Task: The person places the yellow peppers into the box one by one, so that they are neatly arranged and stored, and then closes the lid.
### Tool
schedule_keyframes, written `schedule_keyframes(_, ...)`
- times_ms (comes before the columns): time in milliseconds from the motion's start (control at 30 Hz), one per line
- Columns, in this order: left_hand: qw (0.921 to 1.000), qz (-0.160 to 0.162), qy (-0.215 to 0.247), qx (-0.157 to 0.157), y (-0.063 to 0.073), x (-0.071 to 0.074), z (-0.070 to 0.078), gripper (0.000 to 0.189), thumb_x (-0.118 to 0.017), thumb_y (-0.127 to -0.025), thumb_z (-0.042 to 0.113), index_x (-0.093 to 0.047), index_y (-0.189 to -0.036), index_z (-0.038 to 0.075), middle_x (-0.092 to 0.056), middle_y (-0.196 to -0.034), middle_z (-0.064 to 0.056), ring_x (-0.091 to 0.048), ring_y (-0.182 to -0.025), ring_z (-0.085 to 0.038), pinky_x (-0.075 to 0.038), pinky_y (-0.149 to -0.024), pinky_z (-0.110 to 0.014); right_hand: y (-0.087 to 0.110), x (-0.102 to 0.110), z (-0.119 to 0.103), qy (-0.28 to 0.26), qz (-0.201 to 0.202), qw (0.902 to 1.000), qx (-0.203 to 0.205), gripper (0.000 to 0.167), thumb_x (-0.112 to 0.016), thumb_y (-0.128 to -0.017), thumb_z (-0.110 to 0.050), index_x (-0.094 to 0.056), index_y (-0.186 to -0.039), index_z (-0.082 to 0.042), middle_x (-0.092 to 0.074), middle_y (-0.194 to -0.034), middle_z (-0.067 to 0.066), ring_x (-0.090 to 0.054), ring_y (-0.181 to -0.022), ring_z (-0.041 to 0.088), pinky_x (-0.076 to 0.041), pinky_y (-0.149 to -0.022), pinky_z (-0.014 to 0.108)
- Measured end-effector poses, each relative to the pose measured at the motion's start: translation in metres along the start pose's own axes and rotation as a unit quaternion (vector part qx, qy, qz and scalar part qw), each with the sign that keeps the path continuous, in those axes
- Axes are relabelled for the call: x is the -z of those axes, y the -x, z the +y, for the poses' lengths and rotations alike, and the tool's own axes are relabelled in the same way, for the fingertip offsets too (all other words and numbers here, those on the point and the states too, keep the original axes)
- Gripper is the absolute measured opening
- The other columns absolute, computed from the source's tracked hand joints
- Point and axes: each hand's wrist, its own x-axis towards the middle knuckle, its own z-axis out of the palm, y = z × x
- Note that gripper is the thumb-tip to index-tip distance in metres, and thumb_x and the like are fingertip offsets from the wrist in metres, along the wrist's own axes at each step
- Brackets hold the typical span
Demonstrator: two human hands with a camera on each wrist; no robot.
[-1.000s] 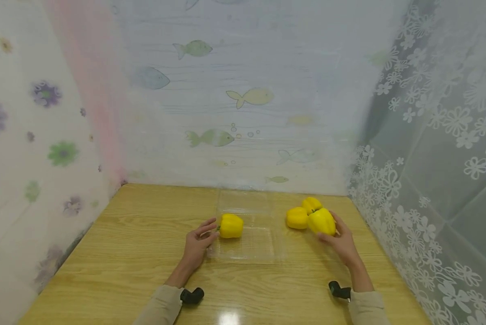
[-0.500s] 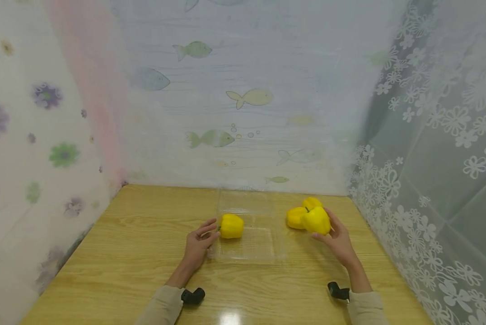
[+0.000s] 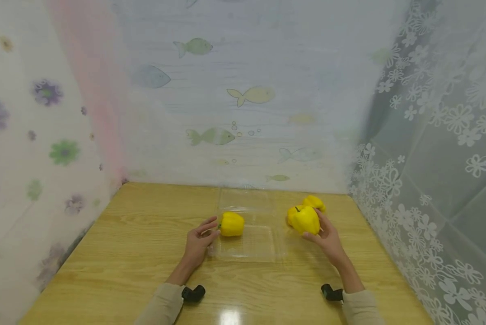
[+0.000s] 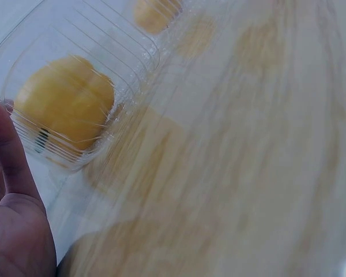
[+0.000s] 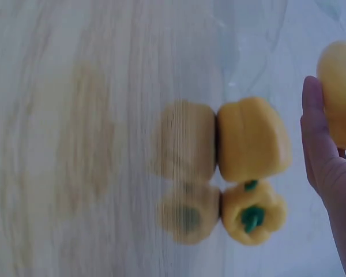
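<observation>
In the head view my right hand [image 3: 329, 241] grips a yellow bell pepper [image 3: 306, 220], its green stem tilted up and left. The held pepper is raised above the table and partly covers a second pepper [image 3: 290, 216]. Another pepper [image 3: 314, 201] lies just behind. The right wrist view shows these two peppers [image 5: 254, 138] lying close together below the hand. A fourth yellow pepper [image 3: 232, 224] lies on its side in a clear plastic container [image 3: 253, 258], stem toward the left. My left hand [image 3: 198, 241] rests at the container's left wall, fingers loosely extended, fingertips right at the rim.
The container's clear lid [image 3: 245, 200] is folded back toward the rear wall. All stands on a wood-grain table [image 3: 145, 230]. Patterned curtains enclose the back and both sides. A black wrist device [image 3: 193, 294] sits at each sleeve.
My right hand has carried its bell pepper leftward toward the container, away from the rear pepper. My left hand and the pepper in the container have stayed in place.
</observation>
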Motion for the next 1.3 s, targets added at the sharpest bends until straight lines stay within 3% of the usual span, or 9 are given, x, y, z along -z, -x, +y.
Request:
schedule_keyframes(300, 0.9997, 0.018, 0.000, 0.014, 0.000, -0.001, 0.001, 0.039, -0.072, -0.090, -0.005, -0.062, -0.127, -0.016, -0.053, -0.148, -0.016, -0.060, -0.079, -0.005, -0.044, -0.049, -0.014, -0.002, -0.019, -0.002, -0.060, -0.052, 0.9963, 0.034, 0.080, -0.066, -0.095, 0.006, -0.024, -0.162, -0.006, -0.039, -0.157, 0.001, -0.054, -0.127, 0.002, -0.057, -0.093, 0.027)
schedule_keyframes(400, 0.9997, 0.017, -0.002, 0.015, 0.001, -0.001, 0.002, 0.040, -0.072, -0.091, -0.005, -0.062, -0.128, -0.016, -0.051, -0.149, -0.017, -0.060, -0.080, -0.005, -0.044, -0.049, -0.014, -0.002, -0.025, -0.003, -0.082, -0.066, 0.9941, 0.026, 0.082, -0.066, -0.095, 0.005, -0.021, -0.163, -0.007, -0.038, -0.158, 0.005, -0.058, -0.124, 0.006, -0.060, -0.087, 0.034)
schedule_keyframes(633, 0.9998, 0.009, -0.006, 0.016, 0.001, -0.002, 0.003, 0.041, -0.072, -0.092, -0.003, -0.061, -0.129, -0.015, -0.049, -0.152, -0.019, -0.060, -0.082, -0.006, -0.045, -0.051, -0.015, -0.002, -0.041, -0.007, -0.069, -0.074, 0.9947, 0.018, 0.082, -0.069, -0.094, 0.003, -0.025, -0.162, -0.010, -0.030, -0.162, 0.025, -0.056, -0.126, 0.005, -0.058, -0.090, 0.031)
schedule_keyframes(867, 0.9998, 0.011, -0.006, 0.013, 0.000, -0.003, 0.005, 0.039, -0.071, -0.091, -0.005, -0.061, -0.128, -0.016, -0.049, -0.151, -0.020, -0.060, -0.078, -0.005, -0.044, -0.048, -0.015, -0.004, -0.050, -0.013, -0.081, -0.085, 0.9928, 0.025, 0.082, -0.070, -0.093, 0.002, -0.028, -0.162, -0.012, -0.036, -0.161, 0.015, -0.057, -0.127, 0.009, -0.058, -0.091, 0.032)
schedule_keyframes(1300, 0.9999, 0.004, -0.002, 0.010, -0.001, -0.001, 0.003, 0.041, -0.071, -0.092, -0.004, -0.060, -0.129, -0.016, -0.048, -0.152, -0.021, -0.059, -0.077, -0.005, -0.045, -0.048, -0.015, -0.010, -0.070, -0.019, -0.062, -0.084, 0.9942, 0.027, 0.082, -0.074, -0.090, 0.002, -0.033, -0.160, -0.012, -0.034, -0.162, 0.019, -0.052, -0.131, 0.008, -0.052, -0.100, 0.024)
